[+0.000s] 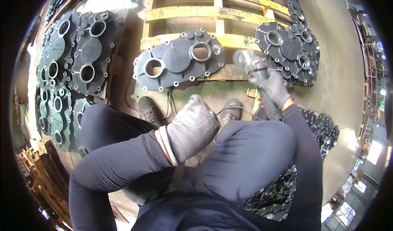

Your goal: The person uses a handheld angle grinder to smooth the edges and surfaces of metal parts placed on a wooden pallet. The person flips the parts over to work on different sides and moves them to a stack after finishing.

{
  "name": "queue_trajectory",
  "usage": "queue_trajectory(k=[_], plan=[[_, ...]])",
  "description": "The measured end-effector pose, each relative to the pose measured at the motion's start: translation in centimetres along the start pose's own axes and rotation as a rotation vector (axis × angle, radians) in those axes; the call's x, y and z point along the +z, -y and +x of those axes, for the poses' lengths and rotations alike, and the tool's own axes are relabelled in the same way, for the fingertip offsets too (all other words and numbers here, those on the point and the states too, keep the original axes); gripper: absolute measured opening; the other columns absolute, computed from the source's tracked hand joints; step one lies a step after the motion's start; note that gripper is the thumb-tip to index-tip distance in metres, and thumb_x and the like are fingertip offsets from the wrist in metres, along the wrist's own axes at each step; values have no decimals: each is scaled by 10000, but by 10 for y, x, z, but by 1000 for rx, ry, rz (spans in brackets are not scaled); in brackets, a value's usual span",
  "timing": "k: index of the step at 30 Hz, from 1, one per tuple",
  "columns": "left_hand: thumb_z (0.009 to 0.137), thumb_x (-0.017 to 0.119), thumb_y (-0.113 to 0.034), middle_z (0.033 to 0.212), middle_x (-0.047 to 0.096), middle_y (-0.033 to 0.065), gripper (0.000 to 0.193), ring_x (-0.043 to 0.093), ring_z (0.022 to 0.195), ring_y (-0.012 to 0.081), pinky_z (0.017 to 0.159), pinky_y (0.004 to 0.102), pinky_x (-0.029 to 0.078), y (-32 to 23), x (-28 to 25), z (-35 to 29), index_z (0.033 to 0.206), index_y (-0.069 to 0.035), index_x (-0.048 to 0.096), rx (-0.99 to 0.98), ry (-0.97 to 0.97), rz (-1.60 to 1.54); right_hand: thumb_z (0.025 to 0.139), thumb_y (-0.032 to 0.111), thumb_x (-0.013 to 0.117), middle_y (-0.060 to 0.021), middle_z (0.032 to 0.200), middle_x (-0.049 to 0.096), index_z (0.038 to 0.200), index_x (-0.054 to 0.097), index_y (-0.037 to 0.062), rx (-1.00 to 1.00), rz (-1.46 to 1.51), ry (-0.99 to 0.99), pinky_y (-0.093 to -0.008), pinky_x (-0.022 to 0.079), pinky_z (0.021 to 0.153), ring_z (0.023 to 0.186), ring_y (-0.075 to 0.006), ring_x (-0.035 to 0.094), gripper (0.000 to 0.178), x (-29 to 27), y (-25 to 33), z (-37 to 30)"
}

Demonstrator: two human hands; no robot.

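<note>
My right hand (273, 87), in a grey glove, is wrapped round the dark body of an angle grinder (257, 67). The grinder's metal head is smeared by motion, just right of a dark cast housing cover (176, 61) with two large round bores. That cover rests at the near edge of a yellow pallet (184, 13). Over my lap, between the knees, my left hand (192, 126) is closed in a grey knit glove. Its fingers curl out of sight, so anything in them is hidden. A thin cable (241, 108) runs past it toward the right.
Stacks of similar covers stand at the left (90, 51) and the right (288, 47). Many small dark metal parts (323, 128) are heaped beside my right leg. Wooden pallets (39, 165) lie at the lower left. My shoes (149, 110) are on the floor below the cover.
</note>
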State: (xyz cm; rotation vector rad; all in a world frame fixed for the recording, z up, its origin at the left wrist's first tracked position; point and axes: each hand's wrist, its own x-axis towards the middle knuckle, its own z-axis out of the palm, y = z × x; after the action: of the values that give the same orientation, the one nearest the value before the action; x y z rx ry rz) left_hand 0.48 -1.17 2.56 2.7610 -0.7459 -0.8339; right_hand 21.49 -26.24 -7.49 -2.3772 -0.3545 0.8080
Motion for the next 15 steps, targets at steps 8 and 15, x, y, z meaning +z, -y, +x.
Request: queue_trajectory(k=[8,15], plan=[[833,664,-231,726,665,69,177,662,721,247,748,412,443,-11,7,-10,800,-69,729,70,18,-19,793,283,886,-184,1050,764,1097,682,7,113,-16,-11,-389,562,871,944,-270,740,458,77,-14,-23],[843,662,-217,777,665,95,204,652,754,257,798,416,433,-10,0,-18,869,-28,734,79,-22,-146,784,304,886,-192,1020,770,1115,694,7,114,-49,-17,-396,562,859,935,-281,747,485,83,5,-8]])
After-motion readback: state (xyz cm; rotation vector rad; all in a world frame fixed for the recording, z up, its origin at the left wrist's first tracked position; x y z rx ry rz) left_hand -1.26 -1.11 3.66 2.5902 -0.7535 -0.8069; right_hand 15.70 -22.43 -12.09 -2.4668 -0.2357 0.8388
